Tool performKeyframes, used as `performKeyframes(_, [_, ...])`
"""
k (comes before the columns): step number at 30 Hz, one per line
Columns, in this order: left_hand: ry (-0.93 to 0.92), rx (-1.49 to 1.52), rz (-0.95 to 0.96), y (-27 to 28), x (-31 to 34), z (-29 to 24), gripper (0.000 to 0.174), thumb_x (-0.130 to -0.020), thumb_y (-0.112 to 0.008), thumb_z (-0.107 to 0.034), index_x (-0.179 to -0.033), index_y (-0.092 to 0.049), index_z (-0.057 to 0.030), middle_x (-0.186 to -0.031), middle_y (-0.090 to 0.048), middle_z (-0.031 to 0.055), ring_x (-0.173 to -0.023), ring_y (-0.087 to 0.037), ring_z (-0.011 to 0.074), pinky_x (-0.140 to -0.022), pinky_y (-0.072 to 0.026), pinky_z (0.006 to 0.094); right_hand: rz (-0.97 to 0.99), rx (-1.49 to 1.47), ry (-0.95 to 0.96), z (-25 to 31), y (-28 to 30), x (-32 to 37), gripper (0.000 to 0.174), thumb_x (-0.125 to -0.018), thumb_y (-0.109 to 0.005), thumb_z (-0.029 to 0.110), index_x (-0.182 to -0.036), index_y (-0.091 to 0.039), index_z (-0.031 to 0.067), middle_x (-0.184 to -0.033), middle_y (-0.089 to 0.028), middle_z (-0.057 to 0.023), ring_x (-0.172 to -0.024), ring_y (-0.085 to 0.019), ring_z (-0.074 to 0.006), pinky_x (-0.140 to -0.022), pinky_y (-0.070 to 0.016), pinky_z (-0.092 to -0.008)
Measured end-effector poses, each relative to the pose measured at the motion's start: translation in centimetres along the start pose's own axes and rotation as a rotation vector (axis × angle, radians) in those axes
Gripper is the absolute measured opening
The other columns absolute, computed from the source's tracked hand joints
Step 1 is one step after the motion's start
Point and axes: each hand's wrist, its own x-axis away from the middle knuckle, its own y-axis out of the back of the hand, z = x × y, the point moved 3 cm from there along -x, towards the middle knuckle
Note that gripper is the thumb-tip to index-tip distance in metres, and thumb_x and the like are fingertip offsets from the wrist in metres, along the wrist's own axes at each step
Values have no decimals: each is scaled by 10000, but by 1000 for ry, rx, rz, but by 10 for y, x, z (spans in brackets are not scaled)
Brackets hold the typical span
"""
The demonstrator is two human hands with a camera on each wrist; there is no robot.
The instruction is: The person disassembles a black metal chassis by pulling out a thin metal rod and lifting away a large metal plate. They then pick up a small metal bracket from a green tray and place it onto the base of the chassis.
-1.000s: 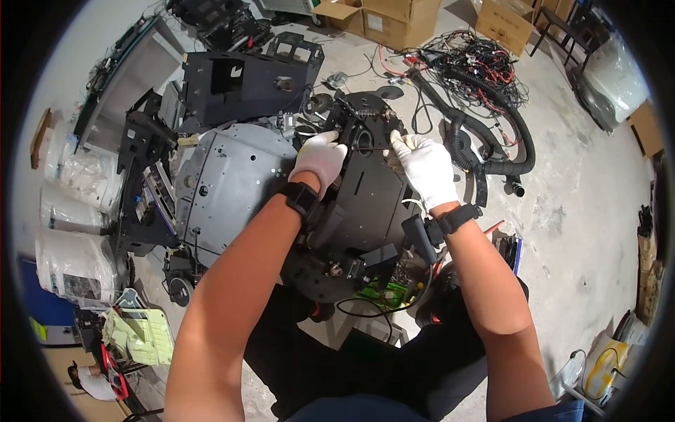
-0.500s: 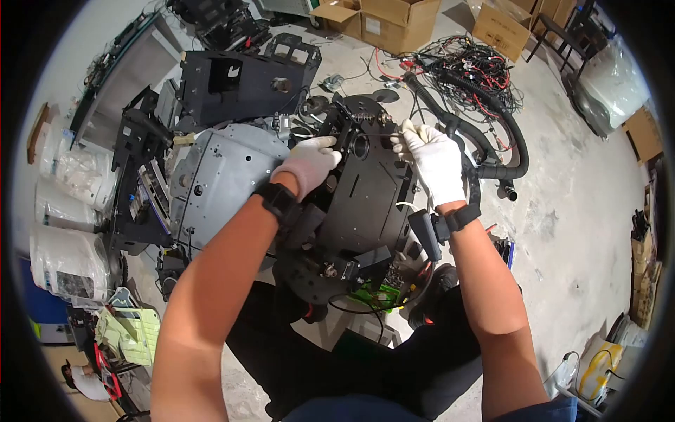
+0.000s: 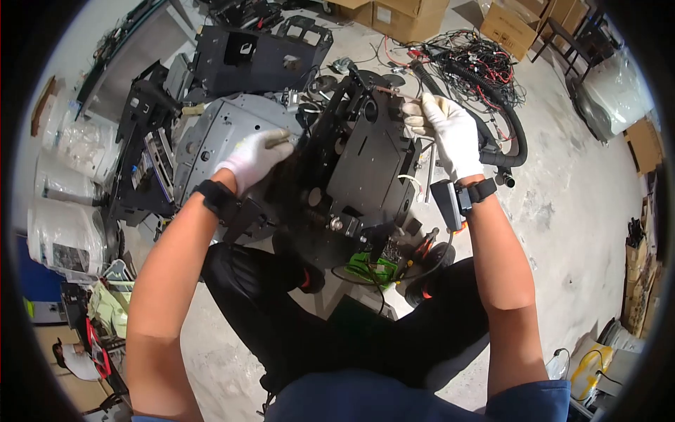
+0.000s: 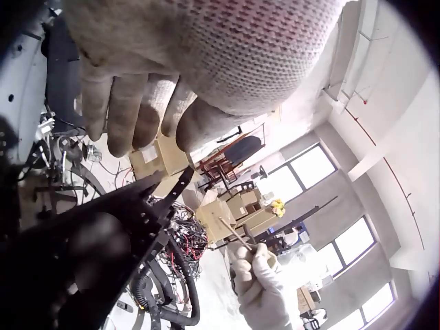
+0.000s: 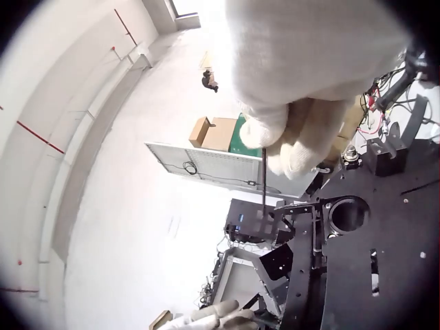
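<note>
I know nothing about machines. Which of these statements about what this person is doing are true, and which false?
1. Both the left hand and the right hand wear white gloves. True.
2. The right hand pinches a thin rod. True.
3. The left hand holds a screwdriver. False: its curled fingers hold no tool, beside the black chassis.
4. The tangled wires sit inside a cardboard box. False: they lie on the floor.

Left hand (image 3: 254,159): gloved, palm down, fingers loosely bent, nothing between them.
Right hand (image 3: 450,133): gloved, thumb and fingertips pinch a thin rod (image 5: 263,182) just beyond the fingertips.
Arms: bare, both stretched forward, elbows bent.
</note>
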Motion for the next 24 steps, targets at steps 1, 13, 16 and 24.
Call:
performKeyframes(1, [-25, 0, -71, -10, 5, 10, 469, -886, -593, -240, -1285, -523, -2, -1200, -619, 144, -1098, -586, 201, -932, -433, 294, 4, -17, 12, 3, 0, 4, 271, -966, -536, 233, -1008, -591, -29, -917, -687, -131, -707, -639, -119, -638, -521, -222])
performKeyframes(13, [-41, -43, -6, -25, 11, 12, 514, -875, -551, -391, -1221, -555, -12, -1054, -651, 139, -967, -601, 221, -860, -445, 336, 69, 176, -53, -8, -5, 45, 365, -996, -431, 360, -940, -589, 36, -811, -677, -63, -582, -604, -92, -513, -439, -200])
performKeyframes(16, [40, 252, -7, 22, 28, -20, 537, -870, -646, -351, -1271, -522, -16, -1133, -588, 58, -952, -548, 128, -808, -462, 276, 98, 148, -57, -12, -11, 44, 356, -1002, -418, 352, -936, -578, 40, -827, -677, -74, -599, -608, -101, -529, -455, -208])
performKeyframes(24, [-157, 841, -82, 147, 58, -103, 600, -853, -631, -386, -1299, -413, -49, -1450, -327, 162, -1306, -363, 322, -1025, -389, 425, 15, -9, -47, -56, 12, 5, 402, -974, -475, 378, -950, -623, 5, -858, -694, -106, -619, -612, -118, -565, -474, -219])
